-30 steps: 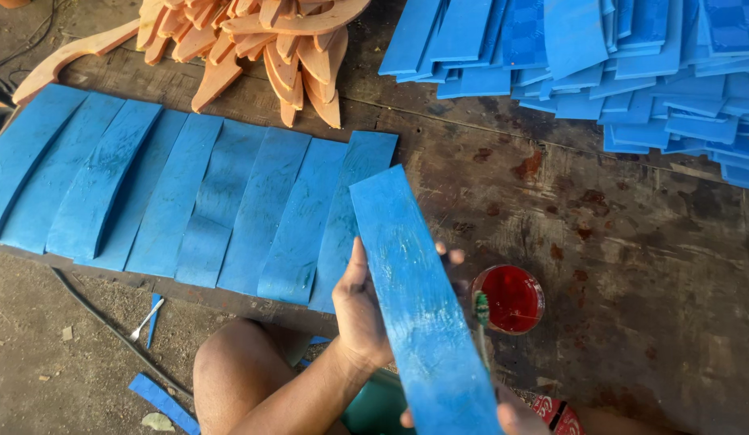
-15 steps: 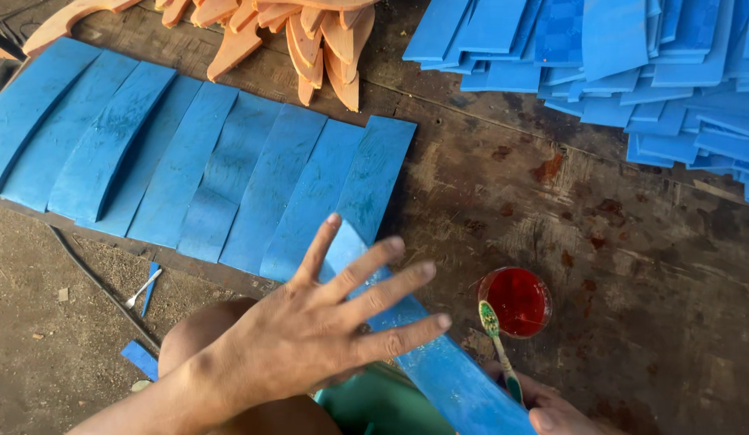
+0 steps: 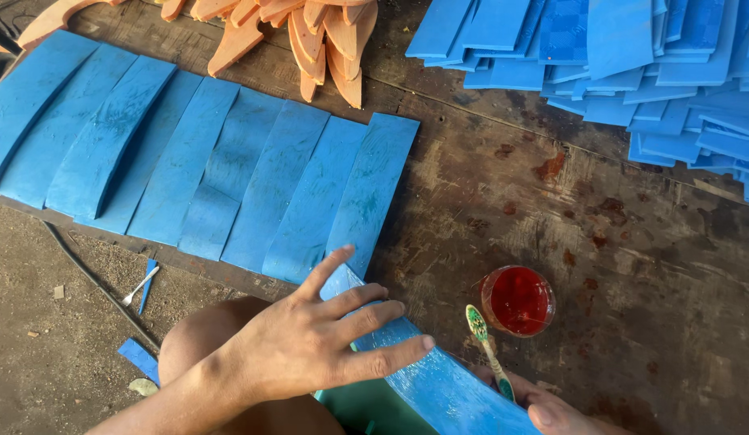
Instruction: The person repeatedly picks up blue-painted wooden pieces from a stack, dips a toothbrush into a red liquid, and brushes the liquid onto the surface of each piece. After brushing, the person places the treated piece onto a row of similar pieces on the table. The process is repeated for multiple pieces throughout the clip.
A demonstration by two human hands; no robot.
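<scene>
Across the stained wooden board (image 3: 616,242) lies a row of overlapping blue strips (image 3: 189,161) beside a far blue heap (image 3: 632,56), while nearer, the left hand (image 3: 310,342) presses spread fingers flat on a blue strip (image 3: 439,387) over the lap, the right hand (image 3: 551,407) pinching a green toothbrush (image 3: 487,350) near the small red-filled cup (image 3: 517,300).

View from my head camera: a dark, weathered wooden board surface (image 3: 551,242), stained with reddish blotches, fills most of the frame and lies under even, shadowless light. At lower left I see bare dirt floor (image 3: 44,322) strewn with small debris, and a thin dark cable (image 3: 92,282) running across it beside the board's edge. I see no walls, windows or furniture from here.
</scene>
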